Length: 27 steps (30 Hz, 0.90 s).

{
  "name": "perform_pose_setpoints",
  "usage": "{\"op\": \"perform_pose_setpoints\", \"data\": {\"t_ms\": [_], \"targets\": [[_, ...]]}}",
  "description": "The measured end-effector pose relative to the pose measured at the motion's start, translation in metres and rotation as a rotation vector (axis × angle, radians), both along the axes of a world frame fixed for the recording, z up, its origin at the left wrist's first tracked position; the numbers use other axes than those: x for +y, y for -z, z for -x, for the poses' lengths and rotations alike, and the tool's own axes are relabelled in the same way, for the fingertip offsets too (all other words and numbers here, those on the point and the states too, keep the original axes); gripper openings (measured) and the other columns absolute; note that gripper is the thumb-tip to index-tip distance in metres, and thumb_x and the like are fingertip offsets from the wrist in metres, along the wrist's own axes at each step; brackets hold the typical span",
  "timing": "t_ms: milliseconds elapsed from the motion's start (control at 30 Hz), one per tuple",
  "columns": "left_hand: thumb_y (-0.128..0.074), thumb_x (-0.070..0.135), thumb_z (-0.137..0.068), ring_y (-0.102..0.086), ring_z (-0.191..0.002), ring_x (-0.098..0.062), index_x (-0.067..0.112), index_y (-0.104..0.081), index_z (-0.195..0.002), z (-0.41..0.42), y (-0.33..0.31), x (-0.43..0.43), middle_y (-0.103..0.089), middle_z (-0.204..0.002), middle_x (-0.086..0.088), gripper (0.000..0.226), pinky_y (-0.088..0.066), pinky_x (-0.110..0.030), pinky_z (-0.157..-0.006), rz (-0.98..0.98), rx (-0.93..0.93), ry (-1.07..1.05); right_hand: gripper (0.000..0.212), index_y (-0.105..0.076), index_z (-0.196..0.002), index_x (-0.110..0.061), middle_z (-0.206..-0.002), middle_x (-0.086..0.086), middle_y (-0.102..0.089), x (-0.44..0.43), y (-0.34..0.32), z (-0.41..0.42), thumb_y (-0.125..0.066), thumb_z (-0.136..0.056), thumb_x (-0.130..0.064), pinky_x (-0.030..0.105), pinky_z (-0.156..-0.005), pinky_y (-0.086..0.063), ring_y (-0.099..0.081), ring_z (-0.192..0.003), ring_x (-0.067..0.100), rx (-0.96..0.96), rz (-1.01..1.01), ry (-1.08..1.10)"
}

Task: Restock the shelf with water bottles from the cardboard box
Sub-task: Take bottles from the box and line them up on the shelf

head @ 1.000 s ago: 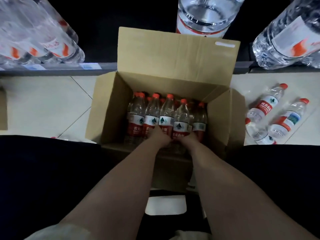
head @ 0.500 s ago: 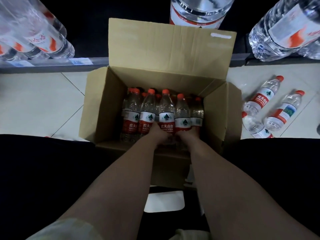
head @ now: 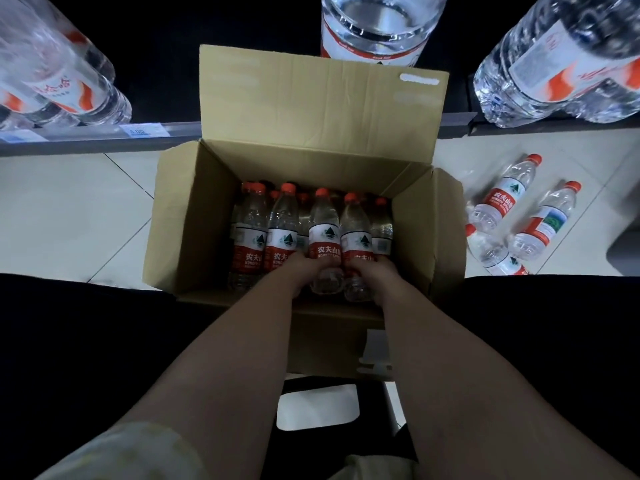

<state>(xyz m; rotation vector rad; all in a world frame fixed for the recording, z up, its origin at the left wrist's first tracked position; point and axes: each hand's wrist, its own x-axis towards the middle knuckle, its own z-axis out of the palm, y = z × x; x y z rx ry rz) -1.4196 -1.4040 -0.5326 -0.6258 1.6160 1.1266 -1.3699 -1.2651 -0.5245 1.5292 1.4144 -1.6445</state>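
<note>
An open cardboard box [head: 194, 216] stands on the floor in front of me, packed with several red-capped water bottles standing upright. My left hand [head: 300, 271] grips the lower body of one bottle [head: 325, 233] near the box's front. My right hand [head: 372, 273] grips the bottle beside it [head: 356, 233]. Both held bottles stand higher than their neighbours, their bases showing below my fingers. The shelf edge [head: 104, 136] runs across behind the box.
Three small bottles [head: 504, 199] lie on the tiled floor right of the box. Large water bottles [head: 554, 64] stand on the shelf at upper left, centre and right. The box's rear flap [head: 318, 98] stands up against the shelf. My dark-clad legs flank the box.
Both hands have lifted their two bottles slightly, so that they stand above the others. The view shifted a little; the box sits lower in frame than half a second ago.
</note>
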Motion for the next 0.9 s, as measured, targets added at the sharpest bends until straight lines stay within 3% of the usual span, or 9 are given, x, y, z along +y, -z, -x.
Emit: {"op": "perform_pose_setpoints", "data": {"t_ms": [67,167,267,333,400,500,633,767,900], "targets": [[-0.085,0.044,-0.057,-0.067,-0.099,-0.025,0.006,-0.059,-0.119,0.001,-0.003,-0.004,-0.071,-0.108,-0.010,0.077,-0.050,-0.044,-0.096,-0.008,-0.022,-0.045,0.071,-0.046,-0.136,-0.014,-0.121,0.015,-0.062,-0.003,-0.009,-0.002,-0.080,-0.074,-0.017,0.041,-0.069,-0.057,-0.065,-0.102,0.036,0.001,-0.017,-0.022],[-0.080,0.026,-0.074,-0.067,-0.101,-0.031,0.002,-0.059,-0.115,0.001,-0.029,-0.008,-0.070,-0.108,-0.016,0.052,-0.050,-0.048,-0.097,-0.060,-0.049,-0.119,0.067,-0.052,-0.129,-0.009,-0.115,0.015,-0.065,-0.009,-0.026,-0.001,-0.083,-0.070,-0.017,0.049,-0.079,-0.057,-0.066,-0.098,0.036,0.038,-0.058,-0.041],[-0.074,0.024,-0.081,-0.068,-0.090,-0.029,0.002,-0.062,-0.102,0.004,-0.059,-0.010,-0.070,-0.096,-0.015,0.032,-0.054,-0.041,-0.089,-0.066,-0.020,-0.100,0.062,-0.057,-0.122,-0.009,-0.108,0.017,-0.068,-0.011,-0.050,0.006,-0.082,-0.067,-0.015,0.043,-0.069,-0.059,-0.069,-0.089,0.034,0.118,-0.096,-0.064],[-0.079,0.037,-0.070,-0.068,-0.085,-0.026,0.007,-0.067,-0.097,0.007,-0.077,-0.014,-0.072,-0.094,-0.011,0.043,-0.054,-0.038,-0.086,-0.063,0.037,-0.080,0.070,-0.056,-0.122,-0.011,-0.105,0.016,-0.069,-0.014,-0.072,0.008,-0.083,-0.058,-0.021,0.042,-0.065,-0.059,-0.071,-0.084,0.033,0.140,-0.093,-0.084],[-0.080,0.048,-0.058,-0.069,-0.092,-0.026,0.011,-0.070,-0.099,0.008,-0.097,-0.017,-0.073,-0.103,-0.010,0.056,-0.053,-0.041,-0.093,-0.066,0.094,-0.029,0.067,-0.056,-0.115,-0.011,-0.097,0.014,-0.069,-0.016,-0.093,0.004,-0.080,-0.053,-0.021,0.040,-0.060,-0.059,-0.070,-0.074,0.031,0.184,-0.093,-0.073],[-0.074,0.037,-0.078,-0.069,-0.081,-0.020,0.010,-0.068,-0.097,0.000,-0.138,-0.023,-0.073,-0.092,-0.007,0.034,-0.054,-0.030,-0.075,-0.097,0.186,-0.040,0.067,-0.057,-0.112,-0.010,-0.095,0.014,-0.067,-0.020,-0.127,-0.003,-0.081,-0.050,-0.019,0.047,-0.065,-0.060,-0.069,-0.072,0.031,0.265,-0.095,-0.058],[-0.078,0.040,-0.062,-0.073,-0.086,-0.029,0.007,-0.066,-0.111,-0.006,-0.189,-0.029,-0.075,-0.095,-0.011,0.061,-0.057,-0.045,-0.087,-0.139,0.301,-0.048,0.062,-0.056,-0.113,-0.011,-0.095,0.018,-0.069,-0.021,-0.182,-0.004,-0.081,-0.057,-0.013,0.050,-0.062,-0.060,-0.071,-0.073,0.035,0.391,-0.118,-0.072],[-0.078,0.031,-0.073,-0.073,-0.081,-0.030,0.005,-0.061,-0.110,-0.006,-0.244,-0.031,-0.074,-0.093,-0.013,0.048,-0.059,-0.043,-0.076,-0.160,0.433,-0.087,0.071,-0.059,-0.115,-0.014,-0.095,0.015,-0.071,-0.016,-0.235,-0.001,-0.085,-0.049,-0.015,0.054,-0.066,-0.060,-0.073,-0.077,0.035,0.528,-0.174,-0.105],[-0.076,0.028,-0.078,-0.071,-0.084,-0.021,0.010,-0.053,-0.123,-0.004,-0.293,-0.029,-0.072,-0.104,-0.008,0.053,-0.055,-0.032,-0.070,-0.230,0.586,-0.100,0.040,-0.060,-0.105,-0.014,-0.090,0.010,-0.069,-0.011,-0.301,-0.005,-0.080,-0.071,-0.007,0.042,-0.069,-0.059,-0.070,-0.079,0.028,0.690,-0.245,-0.122]]}}
